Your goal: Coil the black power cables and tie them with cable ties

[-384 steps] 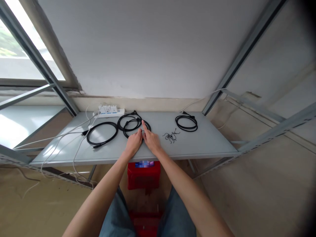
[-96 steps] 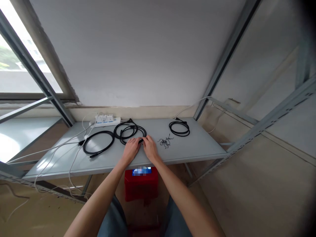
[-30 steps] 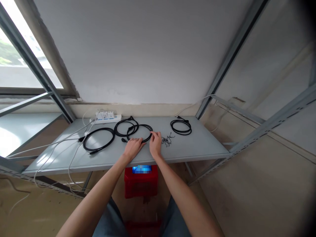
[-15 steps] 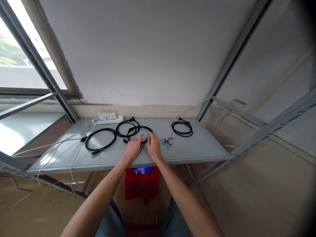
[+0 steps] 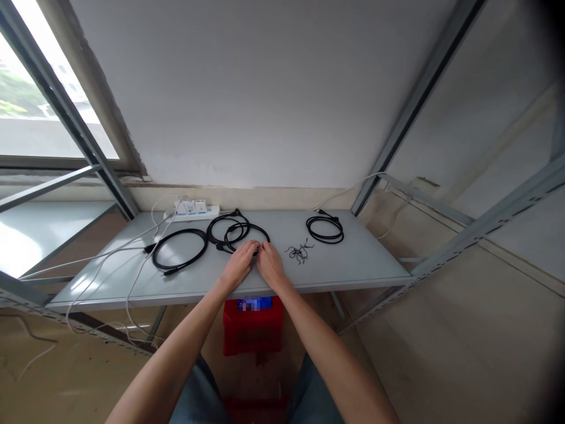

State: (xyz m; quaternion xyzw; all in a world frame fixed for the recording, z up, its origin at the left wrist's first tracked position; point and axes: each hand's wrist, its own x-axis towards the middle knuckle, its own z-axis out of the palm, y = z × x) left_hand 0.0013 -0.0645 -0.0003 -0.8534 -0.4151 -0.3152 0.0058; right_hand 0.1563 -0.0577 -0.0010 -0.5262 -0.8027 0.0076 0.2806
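Observation:
My left hand [image 5: 241,261] is closed at the near side of a coiled black power cable [image 5: 260,227], with its fingertips on the cable. Right beside it my right hand [image 5: 270,263] pinches at the same spot, its fingertips almost meeting the left ones. What lies between the fingertips is mostly hidden; a small dark piece shows there. To the right of my hands lies a loose pile of thin black ties [image 5: 299,252]. A second coiled black cable [image 5: 210,228] overlaps the held coil at its far left.
Another black cable coil [image 5: 180,231] lies at the left and one more coil [image 5: 324,238] at the right of the grey shelf [image 5: 353,265]. A white power strip [image 5: 194,215] stands at the back, with white cords running left. Beneath the shelf is a red stool [image 5: 252,333].
My hands have come together at the coil's near side, the right one moving left. The held coil has shifted slightly left, and its plug end has moved up and left.

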